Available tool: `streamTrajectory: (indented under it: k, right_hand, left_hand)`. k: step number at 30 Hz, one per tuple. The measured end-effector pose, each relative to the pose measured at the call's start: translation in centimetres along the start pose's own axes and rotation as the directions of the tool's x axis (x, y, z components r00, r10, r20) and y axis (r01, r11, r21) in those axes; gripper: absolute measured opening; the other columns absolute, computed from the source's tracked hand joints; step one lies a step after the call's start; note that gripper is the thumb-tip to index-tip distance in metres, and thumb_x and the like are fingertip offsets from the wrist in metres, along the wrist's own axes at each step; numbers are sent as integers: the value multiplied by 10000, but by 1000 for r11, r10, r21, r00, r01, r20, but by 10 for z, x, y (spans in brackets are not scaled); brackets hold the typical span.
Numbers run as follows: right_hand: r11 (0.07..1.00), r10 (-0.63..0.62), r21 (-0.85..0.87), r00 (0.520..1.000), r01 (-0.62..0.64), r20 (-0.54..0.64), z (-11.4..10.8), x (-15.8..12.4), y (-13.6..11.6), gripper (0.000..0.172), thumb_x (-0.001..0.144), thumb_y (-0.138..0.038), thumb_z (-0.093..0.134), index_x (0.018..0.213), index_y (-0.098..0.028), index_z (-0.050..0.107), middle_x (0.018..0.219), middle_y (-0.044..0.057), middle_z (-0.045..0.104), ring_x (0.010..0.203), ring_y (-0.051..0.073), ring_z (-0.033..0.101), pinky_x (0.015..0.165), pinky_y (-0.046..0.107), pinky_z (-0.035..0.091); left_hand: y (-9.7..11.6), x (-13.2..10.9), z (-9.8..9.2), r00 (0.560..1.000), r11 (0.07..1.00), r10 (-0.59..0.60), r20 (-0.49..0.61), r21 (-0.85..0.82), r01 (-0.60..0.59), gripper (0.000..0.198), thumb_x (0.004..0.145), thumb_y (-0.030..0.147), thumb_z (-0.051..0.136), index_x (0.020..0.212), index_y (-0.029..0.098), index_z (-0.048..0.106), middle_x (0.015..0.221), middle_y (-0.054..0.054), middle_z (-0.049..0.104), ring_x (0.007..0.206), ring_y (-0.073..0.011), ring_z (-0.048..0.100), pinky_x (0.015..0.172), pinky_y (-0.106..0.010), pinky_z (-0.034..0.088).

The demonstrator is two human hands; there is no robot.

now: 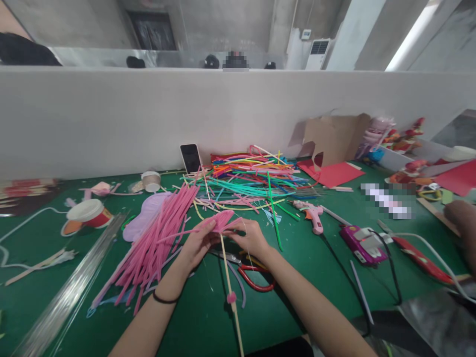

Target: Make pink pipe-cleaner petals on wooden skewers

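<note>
My left hand and my right hand meet in the middle, fingers closed around a bunch of bent pink pipe cleaners. This bunch sits at the top of a thin wooden stick, which slants down towards me. Lower on the stick is a small pink bead-like lump. A fine thread or wire hangs near my right fingers. Beneath my hands lie scissors with red handles, partly hidden by my right forearm. Left of my hands spreads a heap of loose pink pipe cleaners.
Multicoloured pipe cleaners pile up at the back beside a propped phone. A pink glue gun and purple power strip lie right, with cables. Left are a paper cup and clear rods. Another person's hand shows far right.
</note>
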State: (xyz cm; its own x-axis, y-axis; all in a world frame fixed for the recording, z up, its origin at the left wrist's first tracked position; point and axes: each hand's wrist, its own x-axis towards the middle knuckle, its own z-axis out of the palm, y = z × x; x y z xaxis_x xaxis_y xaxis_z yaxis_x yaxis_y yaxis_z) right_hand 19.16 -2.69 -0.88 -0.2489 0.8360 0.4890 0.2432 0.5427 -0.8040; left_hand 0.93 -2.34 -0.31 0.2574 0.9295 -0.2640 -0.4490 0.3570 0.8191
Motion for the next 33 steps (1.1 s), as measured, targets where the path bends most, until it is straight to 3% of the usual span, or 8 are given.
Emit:
streamTrajectory:
  k: [9,12,14,16,19,25,31,33]
  right_hand:
    - [995,102,17,994,-101,-36,2,-2,0,119,794,-339,680,860,-294,768,880,36,756,852,247,692,804,354,513]
    - [974,206,104,978,-203,-22,4,1,-2,111,758,-332,704,832,-265,753,859,40,754,835,252,694,788,368,523]
    - [903,311,287,947,-319,76,5,2,-5,178,732,-352,723,866,-235,728,846,35,748,799,233,697,738,353,540]
    - [767,363,479,904,-427,226,5,3,-9,294,697,-373,755,933,-211,691,876,29,738,769,201,700,695,314,546]
    - [631,380,590,864,-503,330,6,3,-13,380,675,-400,778,968,-190,658,928,35,727,759,166,703,670,257,533]
    - [598,574,613,810,-516,123,6,7,-2,383,691,-507,739,840,-162,669,804,48,736,603,134,666,551,221,495]
    - [588,662,684,742,-432,-101,-9,12,7,376,660,-511,761,771,-167,656,805,49,734,625,135,658,547,224,487]
    - [593,675,689,723,-416,-144,-11,13,9,372,652,-503,770,769,-173,644,782,42,730,612,135,657,539,230,485]
  left_hand:
    - [1,-2,3,1000,999,-4,8,48,3,311,723,285,782,983,132,706,911,-92,746,768,-202,695,696,-287,546]
    - [3,-1,2,1000,998,6,3,60,-6,314,723,284,780,990,136,706,896,-85,746,748,-194,691,675,-281,543]
    - [3,1,0,1000,998,23,-5,64,-22,308,720,284,781,982,141,704,860,-71,743,705,-181,682,652,-275,538]
    - [1,3,-1,998,997,57,-30,61,-55,275,708,283,788,931,147,700,784,-42,730,637,-155,661,626,-261,529]
    - [-1,4,1,990,990,124,-65,80,-118,257,678,289,808,849,149,675,690,-7,693,571,-127,627,583,-240,514]
    - [6,-2,8,961,966,222,-163,168,-195,370,677,389,784,937,146,682,814,-32,687,652,-150,642,548,-232,504]
    - [23,1,-13,839,911,411,-356,129,-391,330,747,457,702,885,163,643,532,85,398,422,-51,389,398,-157,330]
    - [29,0,-21,774,872,488,-403,200,-446,292,749,437,702,850,176,618,502,101,360,392,-49,333,395,-158,297]
